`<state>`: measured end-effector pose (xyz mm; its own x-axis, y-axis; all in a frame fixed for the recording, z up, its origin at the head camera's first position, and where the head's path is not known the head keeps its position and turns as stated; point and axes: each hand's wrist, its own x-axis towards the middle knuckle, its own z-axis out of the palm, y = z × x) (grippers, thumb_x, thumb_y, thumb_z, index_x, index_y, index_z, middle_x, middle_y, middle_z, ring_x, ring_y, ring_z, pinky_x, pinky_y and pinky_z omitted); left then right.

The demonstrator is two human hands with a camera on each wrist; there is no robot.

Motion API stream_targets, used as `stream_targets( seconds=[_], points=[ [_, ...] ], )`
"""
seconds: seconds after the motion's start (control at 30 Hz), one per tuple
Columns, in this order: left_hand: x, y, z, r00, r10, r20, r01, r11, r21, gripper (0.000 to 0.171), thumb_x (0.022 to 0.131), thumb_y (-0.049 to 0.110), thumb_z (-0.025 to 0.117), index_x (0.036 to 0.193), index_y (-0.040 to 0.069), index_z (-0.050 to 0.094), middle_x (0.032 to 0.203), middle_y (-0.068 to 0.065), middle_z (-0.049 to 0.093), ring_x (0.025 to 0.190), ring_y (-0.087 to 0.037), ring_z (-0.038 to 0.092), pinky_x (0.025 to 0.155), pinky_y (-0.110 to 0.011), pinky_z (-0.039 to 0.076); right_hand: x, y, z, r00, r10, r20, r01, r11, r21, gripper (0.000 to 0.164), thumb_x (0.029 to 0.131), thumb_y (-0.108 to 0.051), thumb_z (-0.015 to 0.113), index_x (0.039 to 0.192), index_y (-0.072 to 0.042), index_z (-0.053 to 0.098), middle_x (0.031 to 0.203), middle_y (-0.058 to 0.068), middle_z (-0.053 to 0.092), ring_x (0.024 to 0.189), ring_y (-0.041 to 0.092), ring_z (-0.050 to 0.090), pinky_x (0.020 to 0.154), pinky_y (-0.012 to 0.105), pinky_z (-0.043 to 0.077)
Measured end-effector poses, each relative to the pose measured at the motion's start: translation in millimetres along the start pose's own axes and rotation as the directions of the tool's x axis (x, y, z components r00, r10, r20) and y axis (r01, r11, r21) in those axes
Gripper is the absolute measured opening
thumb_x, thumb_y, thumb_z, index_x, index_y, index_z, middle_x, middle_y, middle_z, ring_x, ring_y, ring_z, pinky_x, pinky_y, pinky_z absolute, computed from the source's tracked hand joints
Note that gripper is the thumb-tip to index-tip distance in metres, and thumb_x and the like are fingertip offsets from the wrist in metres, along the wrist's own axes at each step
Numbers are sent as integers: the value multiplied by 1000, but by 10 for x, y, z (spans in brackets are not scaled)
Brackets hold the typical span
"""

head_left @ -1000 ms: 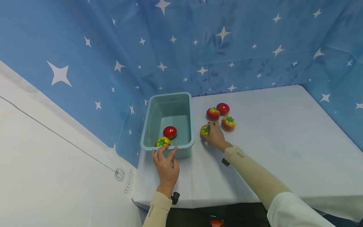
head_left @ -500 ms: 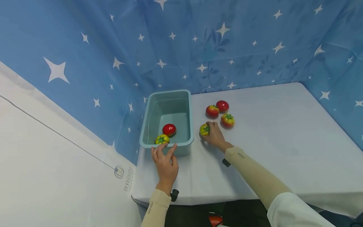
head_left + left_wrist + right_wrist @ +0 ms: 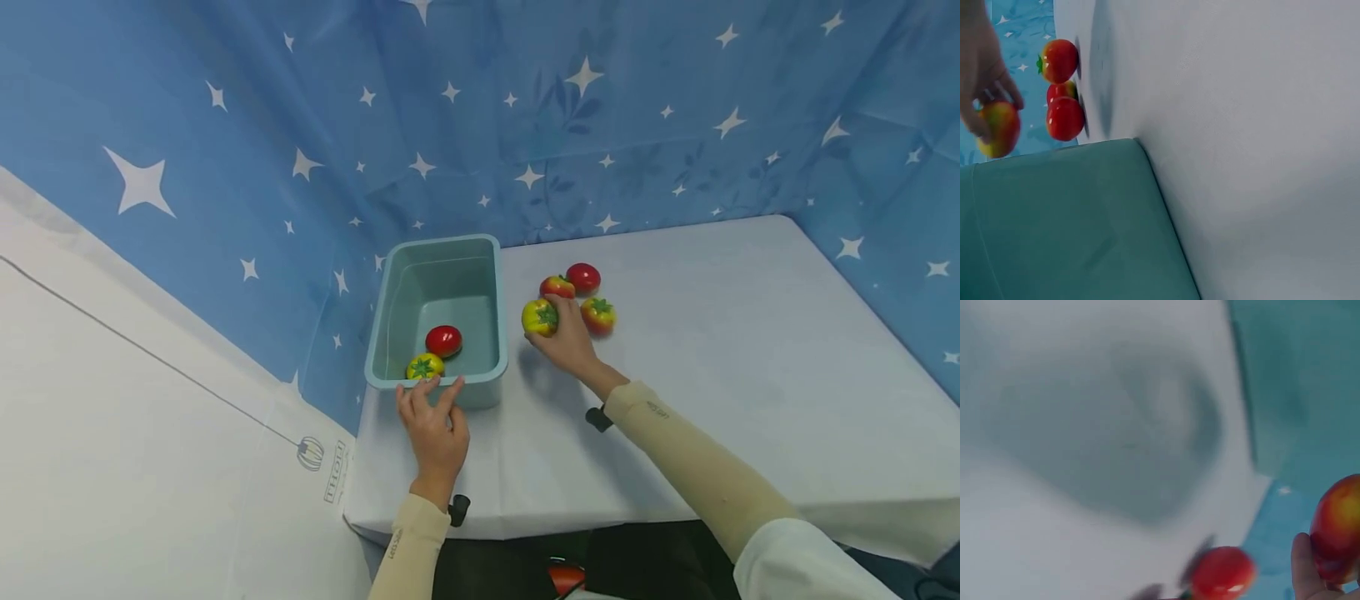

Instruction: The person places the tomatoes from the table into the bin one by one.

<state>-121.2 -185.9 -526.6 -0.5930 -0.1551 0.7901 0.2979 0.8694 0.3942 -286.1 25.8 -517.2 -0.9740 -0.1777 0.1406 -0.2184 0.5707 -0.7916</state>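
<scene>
My right hand (image 3: 572, 343) pinches a yellow-and-red tomato (image 3: 537, 317) with a green leafy top, raised over the table to the right of the bin. The left wrist view shows this tomato (image 3: 1005, 130) between the fingers, its lower side red. Behind the hand lie a plain red tomato (image 3: 583, 277), a red-yellow tomato (image 3: 557, 286) partly covered by my fingers, and another with a green top (image 3: 599, 317). My left hand (image 3: 437, 437) rests its fingertips at the near rim of a teal bin (image 3: 503, 308). Inside sit a red tomato (image 3: 444, 341) and a yellow one (image 3: 425, 366).
A white cloth covers the table (image 3: 697, 358), stretching far to the right. Blue star-patterned curtains (image 3: 480, 125) stand close behind the bin and along its left. At the left hangs a white sheet (image 3: 150, 417). The bin's walls rise well above its contents.
My right hand has lifted the yellow-and-red tomato off the table and moved slightly away from me. My left hand stays at the bin's rim. The head view has shifted a little.
</scene>
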Motion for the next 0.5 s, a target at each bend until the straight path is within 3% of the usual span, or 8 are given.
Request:
stream_targets(
  seconds=[0.23,0.5],
  points=[
    [-8,-14,16,1000,0,-19,0,1000,-6,35,82,0,55,107,13,76,112,-19,57,112,-35,46,109,-64,17,24,-458,-75,999,-26,-35,31,992,123,79,80,-27,76,147,-10,36,144,11,40,126,29,43,107,48,40],
    [0,-22,37,1000,10,-22,-10,1000,4,36,82,0,54,107,14,76,113,-18,57,113,-36,46,110,-62,18,3,-723,-108,994,-100,-41,104,987,119,78,80,-23,76,146,-11,37,143,11,41,123,26,46,102,43,46]
  ],
)
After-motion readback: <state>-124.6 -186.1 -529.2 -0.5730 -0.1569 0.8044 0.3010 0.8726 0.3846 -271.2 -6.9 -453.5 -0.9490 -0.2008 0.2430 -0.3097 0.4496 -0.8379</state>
